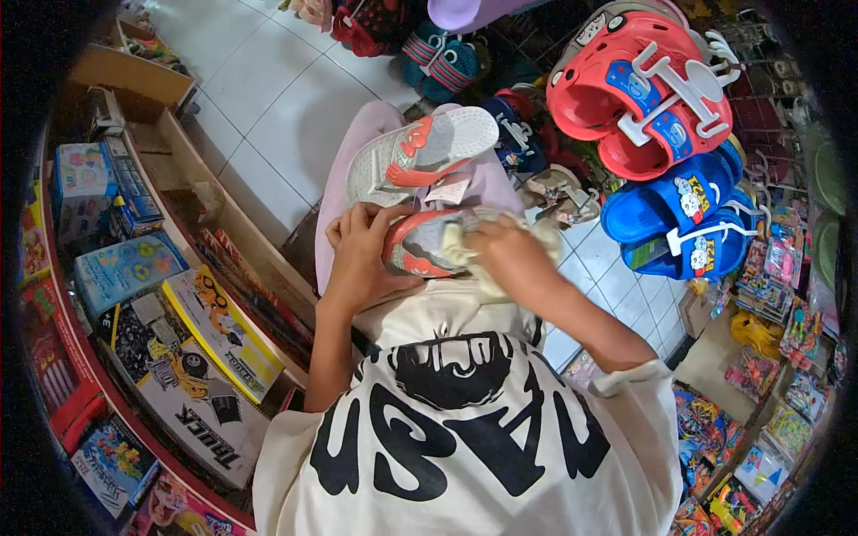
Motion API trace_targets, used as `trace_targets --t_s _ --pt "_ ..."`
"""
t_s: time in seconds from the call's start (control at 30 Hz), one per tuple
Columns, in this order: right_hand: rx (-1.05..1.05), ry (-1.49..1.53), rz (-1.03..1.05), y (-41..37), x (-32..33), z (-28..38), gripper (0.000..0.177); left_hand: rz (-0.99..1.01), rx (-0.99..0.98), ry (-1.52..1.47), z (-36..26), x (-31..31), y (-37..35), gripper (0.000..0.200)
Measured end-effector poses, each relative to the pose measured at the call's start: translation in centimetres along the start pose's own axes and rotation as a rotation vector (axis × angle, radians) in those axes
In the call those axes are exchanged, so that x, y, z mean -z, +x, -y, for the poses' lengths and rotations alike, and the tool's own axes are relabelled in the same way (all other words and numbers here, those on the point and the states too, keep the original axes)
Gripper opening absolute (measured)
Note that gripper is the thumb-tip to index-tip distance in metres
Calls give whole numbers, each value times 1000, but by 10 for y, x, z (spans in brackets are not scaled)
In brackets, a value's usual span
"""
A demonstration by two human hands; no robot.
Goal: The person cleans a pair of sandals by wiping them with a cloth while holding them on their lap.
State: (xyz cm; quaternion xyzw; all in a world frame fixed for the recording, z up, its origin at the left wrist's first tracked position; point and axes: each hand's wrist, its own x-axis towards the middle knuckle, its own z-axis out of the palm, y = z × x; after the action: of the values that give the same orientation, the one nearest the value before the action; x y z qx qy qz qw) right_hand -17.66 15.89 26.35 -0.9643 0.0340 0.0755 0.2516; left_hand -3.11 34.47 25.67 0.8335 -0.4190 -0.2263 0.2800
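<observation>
A pair of grey flip-flops with orange-red straps rests on my lap. My left hand (359, 252) grips the toe or heel end of the nearer flip-flop (416, 241), with the thumb along its near edge. My right hand (511, 253) is closed on a pale yellow cloth (454, 246), which is pressed against that flip-flop's footbed and partly covers it. The farther flip-flop (466, 141) lies just beyond, sole down, with a white tag (449, 189) between the two.
On the left, a shelf holds boxed toys, among them a truck box (192, 402). Red clogs (572, 98) and blue slides (639, 214) hang at the right on white hangers. Small toy packets (706, 429) fill the lower right. White floor tiles (268, 98) show ahead.
</observation>
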Motion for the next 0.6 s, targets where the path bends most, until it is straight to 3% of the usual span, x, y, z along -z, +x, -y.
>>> trace_targets --t_s 0.1,0.2,0.3,0.33,0.43,0.53,0.6 --pt "-201 82 143 -21 41 -15 37 -15 -38 -1 3 -1 0 91" --pt "-254 124 -64 -22 58 -7 33 -15 -81 44 -1 0 -2 94" --pt "-205 27 -437 -8 16 -5 29 -17 -110 77 1 -3 -4 101" --pt "-210 -18 -394 -4 5 -5 29 -20 -117 84 1 -2 -4 103" --pt "-307 334 -325 -9 10 -20 27 25 -138 133 -5 10 -2 103" --pt "-278 422 -462 -18 50 -23 25 63 -152 -184 1 25 1 94" --pt "-267 434 -548 -22 67 -11 27 71 -208 15 -6 40 6 83"
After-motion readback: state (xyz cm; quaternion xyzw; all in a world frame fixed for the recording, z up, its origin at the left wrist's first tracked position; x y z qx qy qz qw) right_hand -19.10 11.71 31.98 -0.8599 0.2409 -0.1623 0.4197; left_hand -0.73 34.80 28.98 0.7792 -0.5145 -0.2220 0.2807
